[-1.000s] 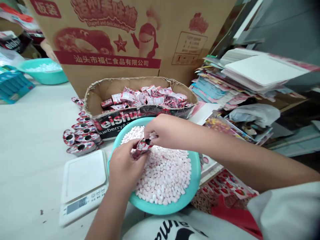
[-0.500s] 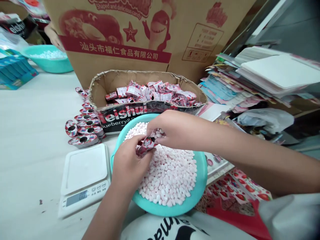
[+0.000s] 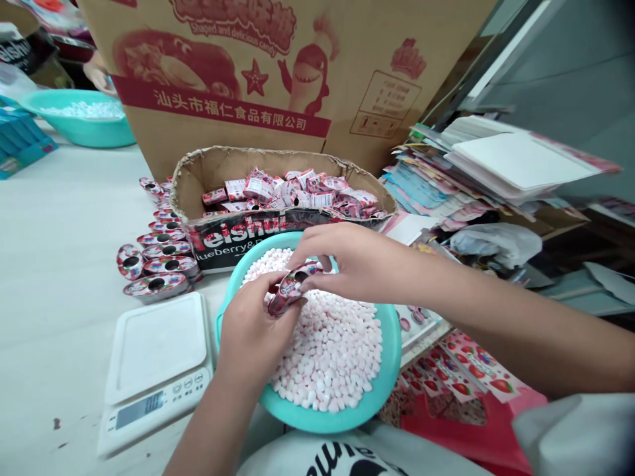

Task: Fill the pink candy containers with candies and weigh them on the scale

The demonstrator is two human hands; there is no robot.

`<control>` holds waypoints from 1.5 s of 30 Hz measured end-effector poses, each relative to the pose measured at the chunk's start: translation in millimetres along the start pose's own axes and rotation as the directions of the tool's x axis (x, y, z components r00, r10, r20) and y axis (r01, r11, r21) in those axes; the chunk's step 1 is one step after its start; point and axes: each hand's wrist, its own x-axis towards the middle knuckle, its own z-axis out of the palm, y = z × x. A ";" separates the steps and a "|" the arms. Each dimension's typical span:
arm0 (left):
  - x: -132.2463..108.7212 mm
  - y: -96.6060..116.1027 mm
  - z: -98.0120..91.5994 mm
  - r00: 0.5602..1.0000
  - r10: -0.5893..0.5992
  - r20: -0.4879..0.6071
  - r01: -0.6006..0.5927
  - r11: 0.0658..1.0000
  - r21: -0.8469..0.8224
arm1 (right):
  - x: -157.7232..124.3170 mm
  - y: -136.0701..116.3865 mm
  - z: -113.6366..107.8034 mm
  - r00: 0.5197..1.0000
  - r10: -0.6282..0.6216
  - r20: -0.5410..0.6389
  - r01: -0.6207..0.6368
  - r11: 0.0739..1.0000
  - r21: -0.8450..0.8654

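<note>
My left hand point(image 3: 258, 324) is closed around a small oval-ended candy box point(image 3: 285, 295), red and pink, with a dark round hole in its upturned end. It holds the box tilted over a turquoise basin point(image 3: 391, 357) of small pinkish-white candies point(image 3: 332, 350). My right hand point(image 3: 327, 254) curls over the far end of the box, its thumb and fingers drawn together at the hole. A white candy shows by the thumb tip; the inside of that hand is mostly hidden.
A cut-down carton point(image 3: 238, 241) holds many similar boxes behind the basin. More boxes point(image 3: 163, 264) stand in rows at left, near a white digital scale point(image 3: 156, 350). A large cardboard box point(image 3: 218, 119) stands behind. Stacked card sheets point(image 3: 520, 162) lie right. Another person's hand point(image 3: 99, 74) is beyond a second basin point(image 3: 84, 129).
My right hand has turned and come down onto the box opening; the candies seen in its palm before are mostly out of sight. The whole view has shifted slightly.
</note>
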 end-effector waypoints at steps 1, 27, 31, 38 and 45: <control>0.1 0.3 0.0 1.000 0.001 0.000 -0.001 1.000 -0.003 | -1.2 0.6 2.1 1.000 -0.028 -0.005 0.028 0.999 -0.030; -0.8 1.2 4.6 0.994 -0.055 -0.099 0.051 0.998 -0.047 | -59.8 63.0 50.7 0.946 0.309 0.102 -0.321 0.936 0.141; 0.2 -1.8 4.4 0.997 -0.045 -0.063 0.045 0.999 0.005 | -51.8 48.1 17.7 0.960 0.275 -0.058 -0.260 0.948 0.183; -0.3 -5.1 4.2 0.999 -0.029 -0.020 0.030 0.999 0.027 | -19.4 23.7 3.5 0.992 0.067 -0.105 -0.056 0.993 0.105; -1.1 -7.8 3.8 0.998 -0.064 -0.014 0.064 0.998 0.007 | -50.8 59.3 15.0 0.927 0.221 -0.304 -0.208 0.975 0.074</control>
